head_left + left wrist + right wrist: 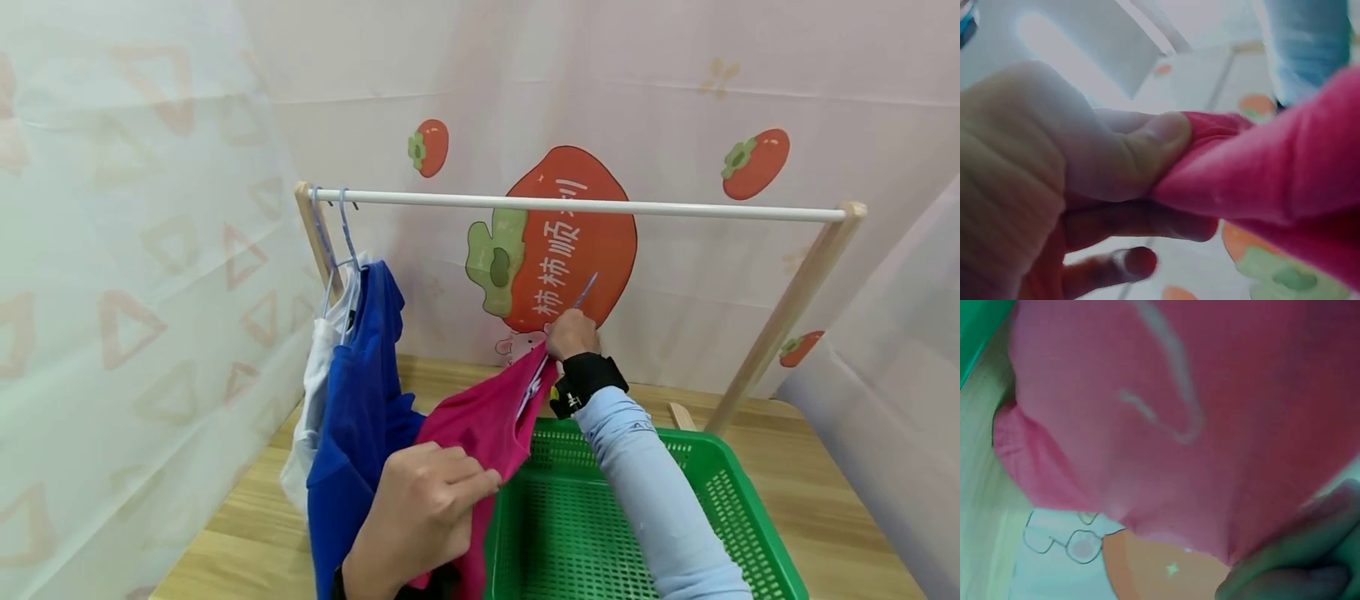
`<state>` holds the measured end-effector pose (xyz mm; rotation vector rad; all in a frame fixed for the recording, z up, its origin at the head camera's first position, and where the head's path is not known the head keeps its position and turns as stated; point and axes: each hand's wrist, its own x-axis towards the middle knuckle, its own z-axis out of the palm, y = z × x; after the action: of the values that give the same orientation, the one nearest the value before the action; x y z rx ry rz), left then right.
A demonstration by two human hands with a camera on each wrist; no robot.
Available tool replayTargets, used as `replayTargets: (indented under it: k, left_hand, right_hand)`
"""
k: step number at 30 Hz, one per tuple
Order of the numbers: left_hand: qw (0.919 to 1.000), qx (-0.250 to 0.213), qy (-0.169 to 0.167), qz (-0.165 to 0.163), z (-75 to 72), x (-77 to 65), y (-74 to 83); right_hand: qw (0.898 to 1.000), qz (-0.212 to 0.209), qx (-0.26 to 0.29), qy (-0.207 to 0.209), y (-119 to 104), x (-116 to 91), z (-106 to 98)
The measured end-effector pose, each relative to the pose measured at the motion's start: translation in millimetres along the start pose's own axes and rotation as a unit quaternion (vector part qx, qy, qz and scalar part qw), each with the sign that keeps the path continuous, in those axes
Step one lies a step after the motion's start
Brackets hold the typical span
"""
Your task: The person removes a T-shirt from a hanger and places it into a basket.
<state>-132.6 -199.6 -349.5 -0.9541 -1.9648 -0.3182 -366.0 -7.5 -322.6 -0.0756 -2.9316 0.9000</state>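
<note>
A pink garment (480,421) is stretched between my two hands, with a pale hanger (531,392) partly inside its neck opening. My right hand (573,335) grips the hanger near its hook and the fabric edge; the hook's end (587,288) sticks up above the fist. In the right wrist view, those fingers (1297,569) lie against the pink cloth. Nearer to me, my left hand (423,504) pinches the same garment; the left wrist view shows the thumb (1154,147) pressing a fold of pink cloth (1235,169). Much of the hanger is hidden.
A white rail (480,202) on wooden posts spans the table. At its left end hang a blue garment (352,425) and a white garment (318,375) on hangers. A green basket (750,508) stands at the right, under my right forearm.
</note>
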Motion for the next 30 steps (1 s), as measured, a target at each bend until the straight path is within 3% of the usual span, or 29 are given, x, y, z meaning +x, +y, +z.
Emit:
replayTargets:
  k: [4,7,13,18,22,26,30]
  left_hand:
    - [0.9970,0.001,-0.009,-0.076,14.6,-1.6,-10.0]
    - [0.9871,0.001,-0.027,-0.158,28.0,-2.6,-14.8]
    - [0.9540,-0.006,-0.066,-0.293,60.3,-1.4,-25.3]
    - [0.9180,-0.040,-0.087,-0.385,88.4,-8.6,-42.7]
    - [0.8967,-0.065,-0.067,-0.433,102.9,-17.6,-57.1]
    - [0.8895,-0.087,-0.039,-0.447,111.7,-24.6,-68.2]
    - [0.8790,-0.090,-0.043,-0.466,116.6,-33.2,-74.9]
  right_hand:
    - [1.000,-0.016,0.024,-0.014,-0.7,-2.5,-12.9]
    - [0.998,-0.023,0.039,-0.035,-0.7,-6.2,-25.0]
    - [0.986,-0.087,0.091,-0.109,8.2,-26.0,-54.6]
    - [0.971,-0.120,0.132,-0.163,19.5,-57.8,-82.8]
    - [0.962,-0.150,0.134,-0.184,34.9,-86.8,-101.8]
    - [0.962,-0.173,0.111,-0.182,52.6,-112.6,-119.7]
    - [0.969,-0.194,0.056,-0.138,69.6,-130.8,-138.6]
